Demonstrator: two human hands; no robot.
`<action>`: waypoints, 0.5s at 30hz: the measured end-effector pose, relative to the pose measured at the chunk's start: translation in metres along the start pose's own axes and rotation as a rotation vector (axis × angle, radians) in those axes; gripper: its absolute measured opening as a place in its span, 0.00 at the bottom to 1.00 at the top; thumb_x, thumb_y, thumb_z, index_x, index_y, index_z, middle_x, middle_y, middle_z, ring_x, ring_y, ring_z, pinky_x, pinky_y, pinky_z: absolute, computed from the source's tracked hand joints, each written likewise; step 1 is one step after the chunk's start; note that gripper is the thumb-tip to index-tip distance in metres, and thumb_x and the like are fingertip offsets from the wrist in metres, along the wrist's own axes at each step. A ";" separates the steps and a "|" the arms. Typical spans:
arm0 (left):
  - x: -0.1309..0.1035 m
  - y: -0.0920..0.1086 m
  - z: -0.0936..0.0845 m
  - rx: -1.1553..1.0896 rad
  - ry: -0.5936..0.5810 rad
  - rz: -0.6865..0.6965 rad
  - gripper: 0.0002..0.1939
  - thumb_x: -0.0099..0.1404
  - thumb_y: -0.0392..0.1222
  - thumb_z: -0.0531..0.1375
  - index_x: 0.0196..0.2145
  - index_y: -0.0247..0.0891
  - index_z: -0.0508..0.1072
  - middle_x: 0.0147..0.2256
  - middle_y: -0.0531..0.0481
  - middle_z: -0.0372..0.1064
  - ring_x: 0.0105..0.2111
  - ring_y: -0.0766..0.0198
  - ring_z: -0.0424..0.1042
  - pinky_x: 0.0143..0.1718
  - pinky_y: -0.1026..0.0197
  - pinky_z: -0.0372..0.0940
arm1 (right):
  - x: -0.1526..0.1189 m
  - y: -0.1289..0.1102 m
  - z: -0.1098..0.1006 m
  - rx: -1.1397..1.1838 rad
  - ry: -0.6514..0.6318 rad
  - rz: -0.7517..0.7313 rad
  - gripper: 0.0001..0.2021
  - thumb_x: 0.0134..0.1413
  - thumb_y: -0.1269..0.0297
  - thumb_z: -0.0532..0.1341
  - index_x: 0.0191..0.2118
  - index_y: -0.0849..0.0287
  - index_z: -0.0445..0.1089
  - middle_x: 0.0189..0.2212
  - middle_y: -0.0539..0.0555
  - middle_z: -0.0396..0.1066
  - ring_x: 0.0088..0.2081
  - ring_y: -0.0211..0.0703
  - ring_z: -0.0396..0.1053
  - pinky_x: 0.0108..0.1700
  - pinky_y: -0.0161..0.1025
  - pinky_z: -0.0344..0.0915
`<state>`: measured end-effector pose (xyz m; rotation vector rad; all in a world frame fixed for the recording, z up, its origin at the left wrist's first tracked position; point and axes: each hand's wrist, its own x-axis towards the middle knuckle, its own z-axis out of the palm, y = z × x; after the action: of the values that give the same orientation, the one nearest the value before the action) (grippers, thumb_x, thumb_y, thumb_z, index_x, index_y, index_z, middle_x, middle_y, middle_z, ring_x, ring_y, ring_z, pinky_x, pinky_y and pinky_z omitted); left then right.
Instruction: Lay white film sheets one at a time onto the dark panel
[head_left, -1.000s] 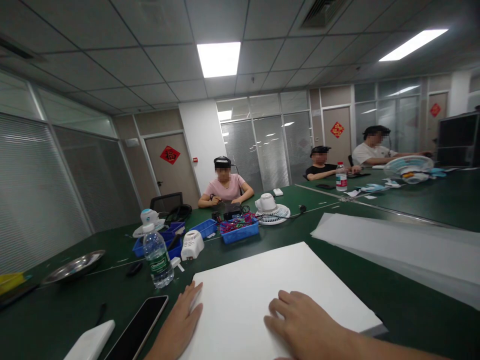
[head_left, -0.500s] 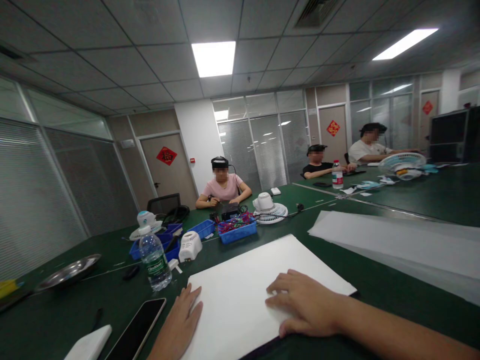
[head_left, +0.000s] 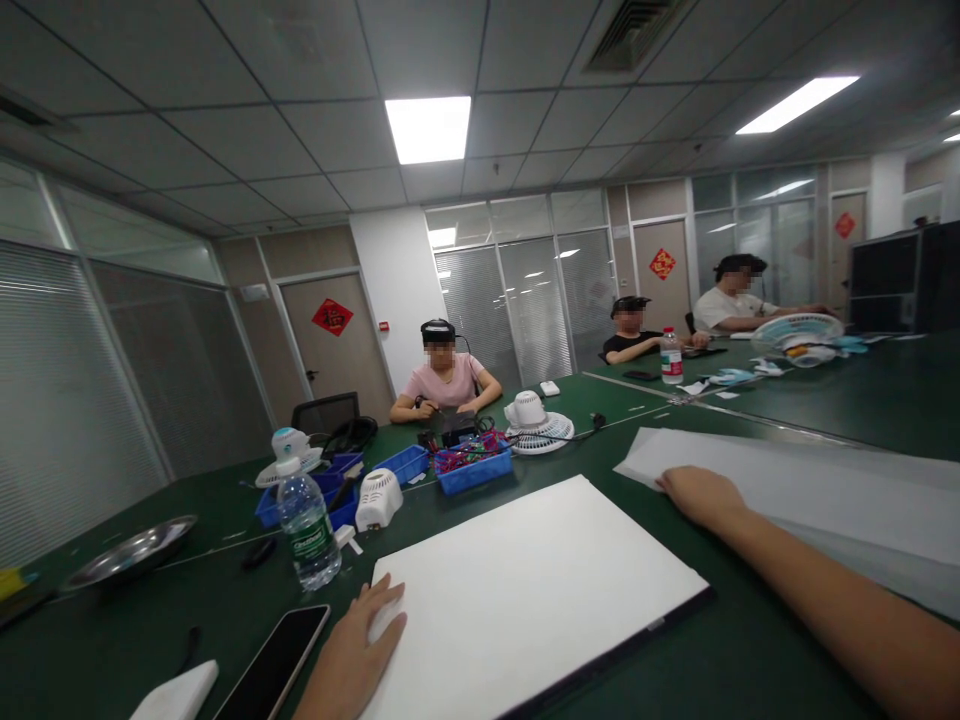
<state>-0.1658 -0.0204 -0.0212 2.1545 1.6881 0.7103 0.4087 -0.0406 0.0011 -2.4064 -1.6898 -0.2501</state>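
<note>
The pale sheet (head_left: 840, 492), stretched out rightward, is touched at its left end by the right hand (head_left: 703, 495), curled, grip hidden; the white board (head_left: 532, 590) is touched by the left hand (head_left: 355, 640), spread, nothing gripped

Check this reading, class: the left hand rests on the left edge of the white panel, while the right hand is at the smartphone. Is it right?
Not quite: the right hand is at the translucent sheeting, not the smartphone, as the head view shows. The left hand does rest on the white panel's left edge.
</note>
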 end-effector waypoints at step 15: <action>-0.004 0.007 -0.008 0.005 -0.010 0.039 0.31 0.62 0.56 0.56 0.57 0.36 0.73 0.65 0.43 0.61 0.67 0.48 0.55 0.70 0.44 0.48 | -0.126 -0.171 -0.045 0.364 -0.007 -0.877 0.20 0.67 0.47 0.51 0.49 0.50 0.74 0.43 0.51 0.78 0.44 0.43 0.75 0.47 0.39 0.64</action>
<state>-0.1653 -0.0265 -0.0121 2.1963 1.6485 0.7062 0.2044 -0.1098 0.0232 -1.3069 -2.4319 -0.0349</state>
